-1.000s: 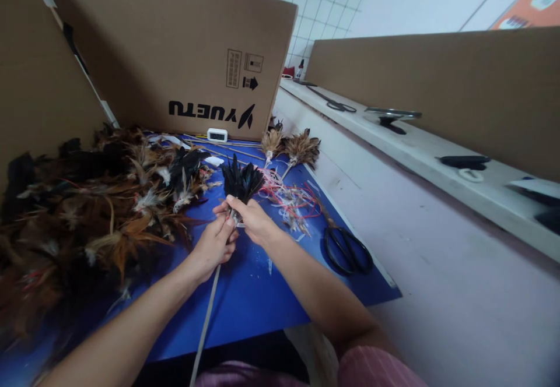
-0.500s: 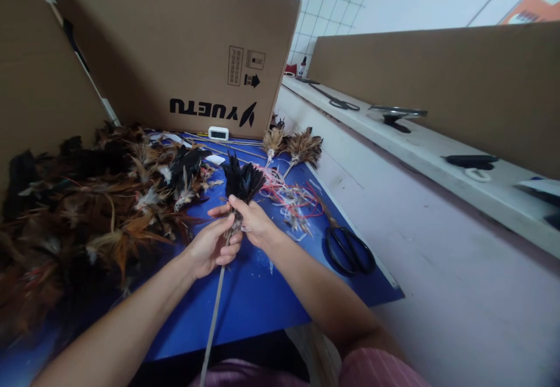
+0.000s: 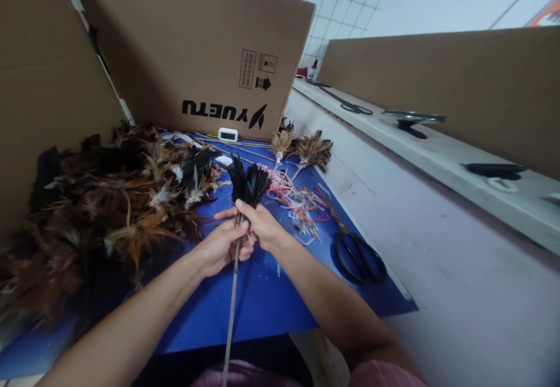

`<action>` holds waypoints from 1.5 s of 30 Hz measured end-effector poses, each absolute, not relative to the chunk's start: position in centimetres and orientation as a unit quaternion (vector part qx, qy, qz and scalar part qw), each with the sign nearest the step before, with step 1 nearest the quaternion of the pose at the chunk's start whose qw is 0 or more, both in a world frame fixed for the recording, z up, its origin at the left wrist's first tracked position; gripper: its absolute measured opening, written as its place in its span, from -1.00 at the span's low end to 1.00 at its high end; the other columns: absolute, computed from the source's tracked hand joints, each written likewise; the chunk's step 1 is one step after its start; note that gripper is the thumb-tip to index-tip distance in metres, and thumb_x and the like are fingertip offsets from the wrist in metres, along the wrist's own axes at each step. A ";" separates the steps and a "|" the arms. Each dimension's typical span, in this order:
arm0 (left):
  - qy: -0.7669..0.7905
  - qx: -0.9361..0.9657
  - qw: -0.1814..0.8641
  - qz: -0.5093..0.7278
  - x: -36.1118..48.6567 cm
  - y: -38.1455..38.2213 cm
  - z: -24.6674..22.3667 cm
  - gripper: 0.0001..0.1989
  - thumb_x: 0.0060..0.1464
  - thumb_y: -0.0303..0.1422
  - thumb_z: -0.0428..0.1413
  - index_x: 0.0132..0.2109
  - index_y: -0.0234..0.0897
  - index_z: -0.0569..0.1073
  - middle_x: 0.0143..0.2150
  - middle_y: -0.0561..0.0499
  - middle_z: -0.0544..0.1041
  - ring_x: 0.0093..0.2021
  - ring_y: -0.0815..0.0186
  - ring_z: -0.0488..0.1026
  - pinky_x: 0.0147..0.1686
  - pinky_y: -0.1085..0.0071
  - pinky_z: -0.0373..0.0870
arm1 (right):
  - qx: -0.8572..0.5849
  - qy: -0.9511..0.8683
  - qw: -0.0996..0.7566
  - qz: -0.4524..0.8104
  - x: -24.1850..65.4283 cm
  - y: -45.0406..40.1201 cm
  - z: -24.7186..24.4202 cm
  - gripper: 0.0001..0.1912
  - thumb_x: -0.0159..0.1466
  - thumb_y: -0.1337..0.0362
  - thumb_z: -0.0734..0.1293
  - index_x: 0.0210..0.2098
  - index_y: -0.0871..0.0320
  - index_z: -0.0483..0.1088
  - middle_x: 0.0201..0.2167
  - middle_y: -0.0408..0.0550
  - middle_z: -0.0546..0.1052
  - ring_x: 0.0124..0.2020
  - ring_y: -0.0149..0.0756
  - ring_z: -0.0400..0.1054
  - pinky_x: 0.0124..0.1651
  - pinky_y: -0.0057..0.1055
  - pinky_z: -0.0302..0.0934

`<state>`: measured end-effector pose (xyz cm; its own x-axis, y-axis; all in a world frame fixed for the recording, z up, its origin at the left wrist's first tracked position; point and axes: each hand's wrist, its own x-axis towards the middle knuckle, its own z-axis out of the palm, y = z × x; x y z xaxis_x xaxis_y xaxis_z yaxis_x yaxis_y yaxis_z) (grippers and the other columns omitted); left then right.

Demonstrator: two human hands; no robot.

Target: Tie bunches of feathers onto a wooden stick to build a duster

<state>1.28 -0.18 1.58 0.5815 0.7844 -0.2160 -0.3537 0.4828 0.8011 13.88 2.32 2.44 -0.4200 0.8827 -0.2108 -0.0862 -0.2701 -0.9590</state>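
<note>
Black feathers fan out at the top of a thin light stick, whose lower end points toward my body. My left hand is wrapped round the stick just below the feathers. My right hand pinches the base of the feathers, its thumb on top, touching my left hand. The exact spot where feathers and stick meet is partly hidden by my fingers. Red and white strings lie tangled to the right of the feathers.
Brown and black feathers are heaped at the left. Large black-handled scissors lie at the right of the blue table. Feather bunches and a small white display sit before the cardboard box. A ledge runs along the right.
The camera view has shifted, so the surroundings appear farther right. The stick stands a little more upright in view, and both hands still grip it and the feathers.
</note>
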 end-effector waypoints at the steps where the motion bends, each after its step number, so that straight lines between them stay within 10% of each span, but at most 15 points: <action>1: 0.288 0.361 0.816 0.347 1.3 -0.2 1.6 -0.71 0.08 -0.22 0.18 -0.32 -0.32 0.27 -0.54 0.11 0.32 -0.67 0.56 0.18 -0.69 0.62 0.10 | -0.402 -0.495 0.370 0.676 13.7 2.3 2.4 -0.42 0.19 -0.13 0.25 -0.21 0.28 0.56 -0.62 -0.04 0.51 -0.74 -0.49 0.21 -0.66 -0.52 0.13; 7: 0.275 0.330 0.828 0.361 1.1 0.0 1.8 -0.72 0.08 -0.26 0.18 -0.34 -0.30 0.23 -0.59 0.23 0.10 -0.71 0.63 -0.10 -0.73 0.67 -0.19 | -0.436 -0.535 0.396 0.606 13.9 3.4 2.5 -0.47 0.18 -0.12 0.26 -0.33 0.27 0.53 -0.53 -0.01 0.50 -0.47 -0.35 0.34 -0.39 -0.43 0.19; 13: 0.285 0.298 0.829 0.378 1.0 0.7 1.3 -0.78 0.12 -0.32 0.13 -0.32 -0.29 0.23 -0.60 0.24 0.06 -0.70 0.61 -0.11 -0.71 0.64 -0.23 | -0.525 -0.609 0.553 0.219 14.5 6.5 6.2 -0.67 0.20 0.19 0.30 -0.06 0.16 0.36 -0.10 0.03 0.47 -0.10 -0.25 0.34 -0.01 -0.31 0.19; 18: 0.287 0.285 0.837 0.367 1.2 0.7 0.9 -0.81 0.11 -0.35 0.11 -0.32 -0.30 0.23 -0.60 0.23 0.07 -0.71 0.60 -0.10 -0.71 0.63 -0.23 | -0.400 -0.842 0.346 0.104 9.6 10.6 9.8 -0.81 0.23 0.44 0.21 -0.26 0.21 0.45 -0.18 -0.02 0.53 -0.10 -0.30 0.36 0.03 -0.39 0.15; 24: 0.289 0.281 0.839 0.364 1.1 0.8 0.9 -0.78 0.11 -0.35 0.11 -0.36 -0.29 0.19 -0.59 0.23 0.06 -0.70 0.61 -0.10 -0.70 0.63 -0.25 | -0.381 -0.923 0.055 0.014 2.9 17.9 8.5 -0.57 0.19 0.55 0.20 0.01 0.19 0.39 0.02 0.05 0.49 0.03 -0.20 0.35 0.02 -0.38 0.17; 34: 0.292 0.268 0.843 0.363 1.0 1.1 0.5 -0.78 0.12 -0.37 0.08 -0.38 -0.26 0.15 -0.60 0.22 0.06 -0.70 0.60 -0.11 -0.70 0.62 -0.26 | -0.410 -0.912 -0.034 -0.006 1.9 19.2 8.1 -0.67 0.17 0.50 0.24 -0.08 0.21 0.44 -0.02 0.19 0.48 -0.05 -0.07 0.39 -0.13 -0.30 0.23; 45: 0.306 0.270 0.838 0.362 1.0 0.9 0.8 -0.86 0.16 -0.39 0.03 -0.33 -0.29 0.20 -0.61 0.22 0.09 -0.71 0.60 -0.09 -0.72 0.64 -0.25 | -0.369 -0.918 0.128 0.069 3.2 18.2 13.7 -0.87 0.05 0.38 0.31 -0.37 0.27 0.40 -0.44 -0.10 0.42 -0.40 -0.38 0.22 -0.32 -0.42 0.05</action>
<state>1.04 0.91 0.78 0.5516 0.7715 -0.3171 -0.4411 0.5925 0.6741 3.24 18.24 13.65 -0.6949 0.6950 0.1847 0.6594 0.7183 -0.2221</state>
